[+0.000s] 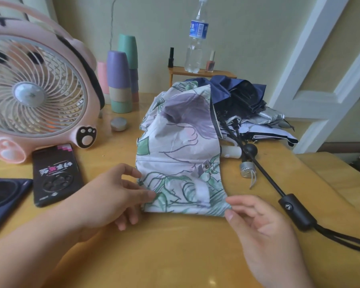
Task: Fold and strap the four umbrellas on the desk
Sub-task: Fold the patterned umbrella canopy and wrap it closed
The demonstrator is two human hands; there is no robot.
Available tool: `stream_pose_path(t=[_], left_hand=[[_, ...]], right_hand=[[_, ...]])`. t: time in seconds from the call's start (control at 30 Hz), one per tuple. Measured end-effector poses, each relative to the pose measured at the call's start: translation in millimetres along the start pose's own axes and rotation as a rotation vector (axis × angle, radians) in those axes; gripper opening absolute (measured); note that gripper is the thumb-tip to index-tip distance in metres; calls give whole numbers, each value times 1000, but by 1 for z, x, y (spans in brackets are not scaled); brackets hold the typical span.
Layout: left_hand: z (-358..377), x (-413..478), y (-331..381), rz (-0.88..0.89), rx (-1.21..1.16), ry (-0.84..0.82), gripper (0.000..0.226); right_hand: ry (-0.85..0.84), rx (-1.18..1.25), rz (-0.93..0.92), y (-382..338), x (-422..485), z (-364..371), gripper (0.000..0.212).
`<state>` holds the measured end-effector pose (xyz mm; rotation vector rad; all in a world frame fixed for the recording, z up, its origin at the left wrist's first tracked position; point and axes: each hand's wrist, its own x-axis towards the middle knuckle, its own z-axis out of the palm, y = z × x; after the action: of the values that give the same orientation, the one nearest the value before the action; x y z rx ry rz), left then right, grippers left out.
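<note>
Several nested cups (pixel 121 80) stand stacked left of the floral umbrella (pixel 179 142).

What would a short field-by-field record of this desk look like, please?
umbrella in work: floral umbrella, flat in the middle, unstrapped
strap: snap strap lies loose on its canopy
left hand: fingertips on the canopy's left edge
right hand: fingertips at its near right corner
waiting: navy umbrella and silver umbrella, heaped loosely behind
black handle: lies right of the floral umbrella
to its left: pink fan, black phone
</note>
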<state>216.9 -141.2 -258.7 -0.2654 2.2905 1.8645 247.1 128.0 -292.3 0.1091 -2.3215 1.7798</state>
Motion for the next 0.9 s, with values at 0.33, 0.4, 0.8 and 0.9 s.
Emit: stream_pose_path(t=[0.33, 0.4, 0.8, 0.9], left_hand=[[0, 1, -2, 77, -14, -88, 54], [0, 1, -3, 102, 51, -85, 52], [-7, 5, -8, 76, 170, -90, 7], [-11, 2, -7, 95, 124, -224, 34]], right_hand=[[88, 230, 62, -5, -1, 5, 24], [94, 214, 64, -9, -1, 7, 20], [94, -33, -27, -3, -1, 13, 48], [74, -84, 20, -6, -1, 10, 43]])
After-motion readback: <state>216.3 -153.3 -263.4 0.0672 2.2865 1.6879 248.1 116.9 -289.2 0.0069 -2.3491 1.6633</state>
